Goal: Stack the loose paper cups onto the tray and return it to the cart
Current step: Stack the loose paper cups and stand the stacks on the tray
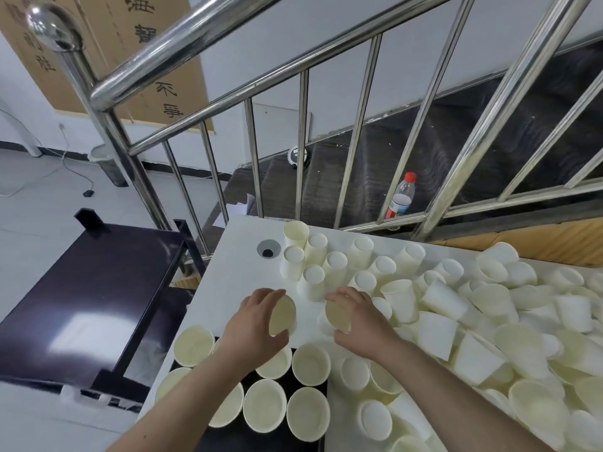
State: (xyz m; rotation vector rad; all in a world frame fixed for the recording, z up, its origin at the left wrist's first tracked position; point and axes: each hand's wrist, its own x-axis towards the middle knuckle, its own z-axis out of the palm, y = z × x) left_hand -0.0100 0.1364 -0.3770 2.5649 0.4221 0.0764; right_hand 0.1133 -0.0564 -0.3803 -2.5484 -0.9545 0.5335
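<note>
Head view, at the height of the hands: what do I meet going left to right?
Dark glossy cart top → left hand gripping a cream paper cup → right hand gripping another cream paper cup → heap of loose cream paper cups on the white table.

This looks like a stairwell landing in an office or institutional building, used as a makeshift work spot. A polished steel stair railing [228, 57] runs just behind the far edge of a white worktop [235, 272], with dark steps [375, 158] beyond it. A calligraphy scroll [156, 60] hangs on the pale wall, the floor [39, 197] is light tile, and a dark cart [98, 288] stands off the worktop's left edge.
</note>
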